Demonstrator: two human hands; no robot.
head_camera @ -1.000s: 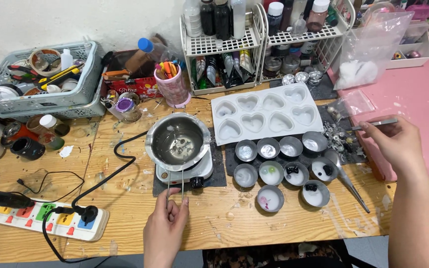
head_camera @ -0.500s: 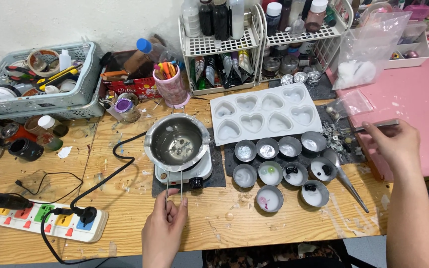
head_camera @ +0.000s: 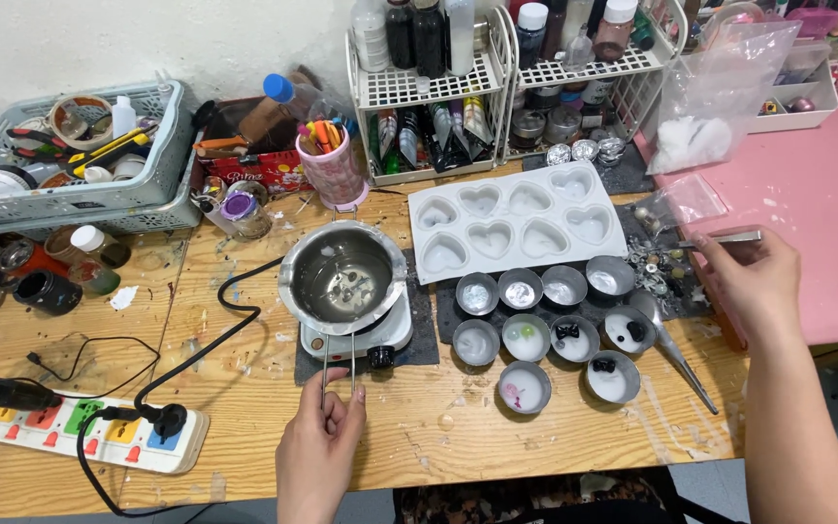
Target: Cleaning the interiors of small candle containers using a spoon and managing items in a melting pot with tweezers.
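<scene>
My left hand pinches the wire handle of the melting pot (on hotplate). Right hand pinches metal tweezers w/ fingertips.

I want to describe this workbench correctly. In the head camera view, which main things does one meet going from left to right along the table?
Power strip → grey basket → pink pen cup → metal pot, its handle held by the left hand → white heart mould → small metal cups → right hand holding tweezers.
</scene>
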